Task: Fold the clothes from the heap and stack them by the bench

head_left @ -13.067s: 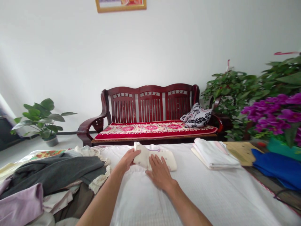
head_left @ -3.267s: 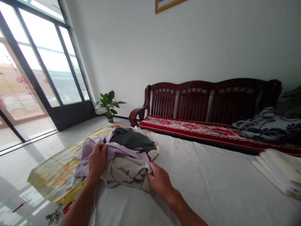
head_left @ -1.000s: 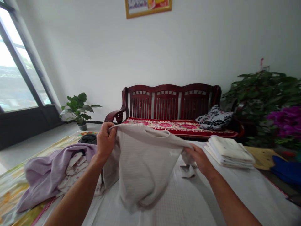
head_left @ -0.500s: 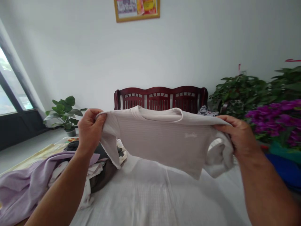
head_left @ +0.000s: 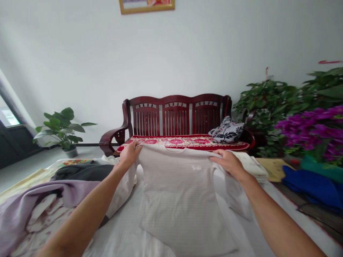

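Note:
A light grey, finely striped long-sleeved shirt (head_left: 179, 192) with a small emblem on its chest is spread out between my two hands. My left hand (head_left: 130, 154) is closed on the shoulder at the left of the neckline. At the opposite shoulder, my right hand (head_left: 227, 162) pinches the cloth. The sleeves hang down outside the body of the shirt, and its lower part reaches over the white cloth (head_left: 118, 232) that covers the table. Whether the hem rests on that cloth, I cannot tell.
Piled clothes, with a lilac garment (head_left: 18, 210) and a dark one (head_left: 83, 172), lie on the left. Folded white cloth (head_left: 249, 165) and blue fabric (head_left: 311, 185) lie at the right. Beyond stands a wooden bench (head_left: 175, 116); purple flowers (head_left: 316, 130) stand at the right.
Both hands have moved away from me and closer together. The shirt, bunched up before, now hangs down at full length. My view has tilted down slightly, showing the bench seat.

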Demonstrator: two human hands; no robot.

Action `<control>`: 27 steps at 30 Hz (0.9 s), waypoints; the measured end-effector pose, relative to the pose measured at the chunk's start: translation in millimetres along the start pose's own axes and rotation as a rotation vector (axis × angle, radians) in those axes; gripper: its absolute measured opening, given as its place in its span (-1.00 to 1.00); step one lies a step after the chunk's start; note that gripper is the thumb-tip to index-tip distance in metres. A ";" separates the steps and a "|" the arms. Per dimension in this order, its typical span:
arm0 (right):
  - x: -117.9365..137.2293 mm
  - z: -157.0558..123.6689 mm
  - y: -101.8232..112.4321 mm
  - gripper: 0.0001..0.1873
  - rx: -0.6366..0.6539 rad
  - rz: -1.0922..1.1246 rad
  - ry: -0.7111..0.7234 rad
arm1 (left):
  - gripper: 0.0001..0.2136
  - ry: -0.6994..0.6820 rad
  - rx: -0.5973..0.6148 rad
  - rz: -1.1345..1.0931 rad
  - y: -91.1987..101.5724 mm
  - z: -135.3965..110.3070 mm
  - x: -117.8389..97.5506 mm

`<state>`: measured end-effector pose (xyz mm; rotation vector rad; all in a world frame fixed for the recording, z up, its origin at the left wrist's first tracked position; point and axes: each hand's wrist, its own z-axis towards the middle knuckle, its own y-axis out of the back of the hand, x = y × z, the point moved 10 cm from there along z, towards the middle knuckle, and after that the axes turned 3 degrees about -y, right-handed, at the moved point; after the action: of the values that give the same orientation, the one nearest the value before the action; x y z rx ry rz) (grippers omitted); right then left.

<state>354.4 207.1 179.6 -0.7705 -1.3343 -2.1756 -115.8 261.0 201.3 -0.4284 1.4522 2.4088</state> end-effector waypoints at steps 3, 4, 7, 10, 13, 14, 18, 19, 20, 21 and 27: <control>-22.2 3.3 -27.0 -0.72 0.064 -0.296 -0.098 | -0.75 0.030 0.084 0.082 -36.6 3.8 5.4; -25.8 5.0 -31.5 -0.71 0.051 -0.354 -0.109 | -0.75 0.034 0.097 0.101 -45.1 5.5 6.0; -31.1 9.8 -45.2 -0.69 -0.021 -0.496 -0.062 | -0.73 0.028 0.121 0.144 -67.0 9.7 4.2; -34.4 3.8 -66.0 -0.63 -0.078 -0.634 0.058 | -0.69 -0.017 0.106 0.176 -85.4 3.9 -3.0; -36.2 -20.8 -97.6 -0.57 -0.012 -0.636 0.200 | -0.56 -0.149 0.080 0.163 -101.9 -22.0 -18.1; -37.1 -32.3 -108.9 -0.56 0.036 -0.615 0.233 | -0.56 -0.206 0.096 0.134 -108.1 -35.5 -23.7; -43.0 -79.7 -144.9 -0.53 0.215 -0.543 0.293 | -0.67 -0.327 0.213 -0.050 -121.4 -100.3 -31.5; -45.3 -88.9 -150.4 -0.52 0.244 -0.529 0.295 | -0.68 -0.302 0.237 -0.086 -120.5 -115.3 -26.4; -47.9 -96.0 -154.1 -0.52 0.260 -0.515 0.294 | -0.68 -0.257 0.264 -0.112 -119.2 -129.1 -18.3; -50.5 -100.9 -156.2 -0.51 0.266 -0.500 0.291 | -0.67 -0.204 0.303 -0.129 -118.4 -142.1 -8.4; -58.1 -101.5 -148.8 -0.56 0.188 -0.383 0.286 | -0.59 0.028 0.521 -0.215 -115.9 -200.2 44.1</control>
<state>278.6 183.1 7.8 -0.1298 -1.6000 -2.2878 -89.9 139.0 1.5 -0.4606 1.8573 1.7766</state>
